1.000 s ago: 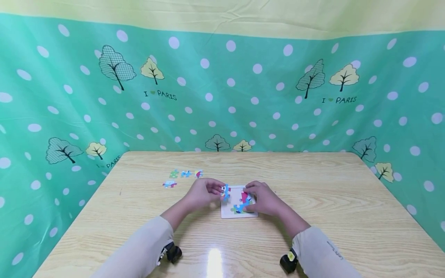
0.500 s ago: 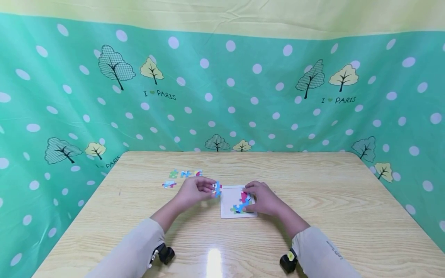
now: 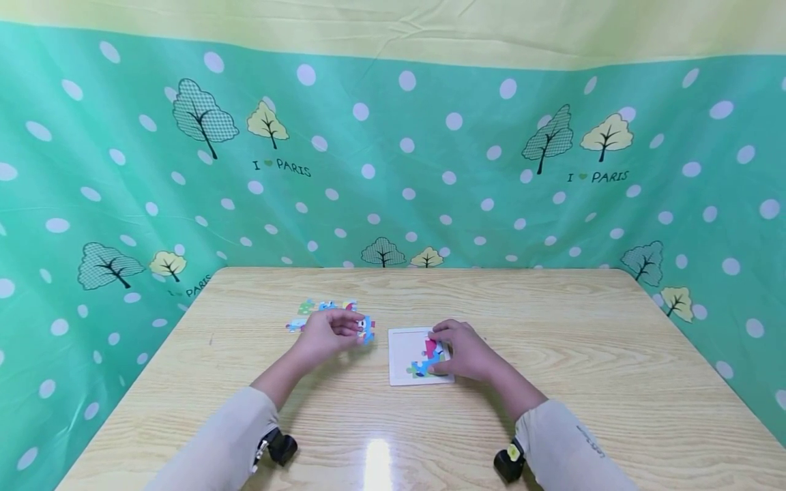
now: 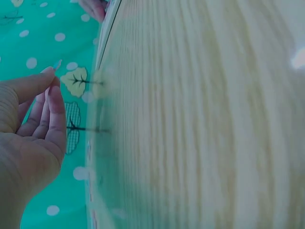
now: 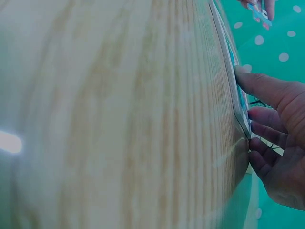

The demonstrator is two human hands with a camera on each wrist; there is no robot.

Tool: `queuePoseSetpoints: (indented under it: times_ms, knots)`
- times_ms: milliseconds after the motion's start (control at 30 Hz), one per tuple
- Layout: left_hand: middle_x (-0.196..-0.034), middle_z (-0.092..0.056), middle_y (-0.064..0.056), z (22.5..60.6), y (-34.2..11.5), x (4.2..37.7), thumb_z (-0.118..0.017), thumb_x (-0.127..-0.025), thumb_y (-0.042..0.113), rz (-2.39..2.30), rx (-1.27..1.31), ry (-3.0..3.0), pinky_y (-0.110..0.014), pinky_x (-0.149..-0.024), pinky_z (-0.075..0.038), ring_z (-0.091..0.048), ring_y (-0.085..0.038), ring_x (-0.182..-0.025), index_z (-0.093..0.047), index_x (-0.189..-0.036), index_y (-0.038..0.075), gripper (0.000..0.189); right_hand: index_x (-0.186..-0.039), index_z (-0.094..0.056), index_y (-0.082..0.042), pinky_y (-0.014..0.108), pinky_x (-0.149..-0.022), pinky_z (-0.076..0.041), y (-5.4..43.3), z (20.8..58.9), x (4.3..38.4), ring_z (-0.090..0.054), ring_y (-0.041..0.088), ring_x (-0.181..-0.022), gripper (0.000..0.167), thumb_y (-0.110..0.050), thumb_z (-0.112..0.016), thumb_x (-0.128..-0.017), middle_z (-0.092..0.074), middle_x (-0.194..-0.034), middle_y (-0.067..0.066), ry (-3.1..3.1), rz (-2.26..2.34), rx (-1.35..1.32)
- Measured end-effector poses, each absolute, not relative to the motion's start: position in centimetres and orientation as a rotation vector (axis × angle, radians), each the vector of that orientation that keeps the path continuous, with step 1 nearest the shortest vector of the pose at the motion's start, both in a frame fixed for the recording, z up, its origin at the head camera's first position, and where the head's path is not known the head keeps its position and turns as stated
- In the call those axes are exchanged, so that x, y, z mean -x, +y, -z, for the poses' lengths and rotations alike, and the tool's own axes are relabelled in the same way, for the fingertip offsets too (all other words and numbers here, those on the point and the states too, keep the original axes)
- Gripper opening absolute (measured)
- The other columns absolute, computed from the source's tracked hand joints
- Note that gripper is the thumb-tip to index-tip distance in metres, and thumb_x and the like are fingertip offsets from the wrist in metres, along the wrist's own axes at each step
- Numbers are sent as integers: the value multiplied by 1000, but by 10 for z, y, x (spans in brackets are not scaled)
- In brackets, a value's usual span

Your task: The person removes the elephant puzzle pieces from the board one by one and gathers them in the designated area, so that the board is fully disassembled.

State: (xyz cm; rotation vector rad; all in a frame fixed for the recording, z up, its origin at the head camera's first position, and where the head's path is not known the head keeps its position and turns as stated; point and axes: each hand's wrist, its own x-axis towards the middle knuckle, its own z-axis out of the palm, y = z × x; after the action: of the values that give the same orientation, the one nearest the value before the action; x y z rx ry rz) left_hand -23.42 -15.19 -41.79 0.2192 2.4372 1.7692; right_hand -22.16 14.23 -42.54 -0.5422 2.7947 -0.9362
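My left hand pinches a jigsaw puzzle piece between thumb and fingers, raised above the table left of the white puzzle board. In the left wrist view the piece shows only as a thin sliver at the fingertips. Several joined or adjoining pieces, blue, green and red, lie in the board's right and lower part. My right hand holds the board at its right side and partly covers those pieces. In the right wrist view its thumb presses on top while other fingers sit at the edge.
Loose puzzle pieces lie at the back left: a green one, a blue one, a yellow-and-red one and a blue-and-pink one, some partly behind the left hand. A green dotted curtain hangs behind the wooden table.
My left hand has moved left, carrying the pinched puzzle piece from over the board's left edge to beside the board. My right hand has stayed on the board.
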Motion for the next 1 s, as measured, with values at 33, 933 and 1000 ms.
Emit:
queuePoseSetpoints:
  times_ms: [33, 933, 1000]
  knots:
    - [-97, -69, -9, 418, -154, 234, -79, -77, -3, -1765, -212, 2439, -25, -77, -55, -65, -19, -88, -69, -112, 0, 36, -128, -64, -6, 46, -108, -36, 142, 425, 221, -41, 31, -130, 59, -23, -86, -76, -53, -135, 6, 2794, 937, 545]
    - [-97, -71, -9, 426, -204, 250, -81, -75, 0, -1657, -72, 2536, -25, -76, -55, -66, -19, -91, -69, -111, 1, 38, -129, -64, -7, 44, -108, -36, 142, 427, 222, -40, 29, -130, 60, -23, -86, -76, -52, -135, 5, 2795, 947, 518]
    - [-96, -70, -8, 428, -208, 251, -81, -75, -1, -1644, -66, 2545, -25, -76, -55, -66, -19, -90, -68, -111, 1, 38, -129, -64, -7, 44, -108, -36, 142, 427, 222, -40, 29, -130, 60, -24, -86, -76, -52, -135, 5, 2795, 944, 518]
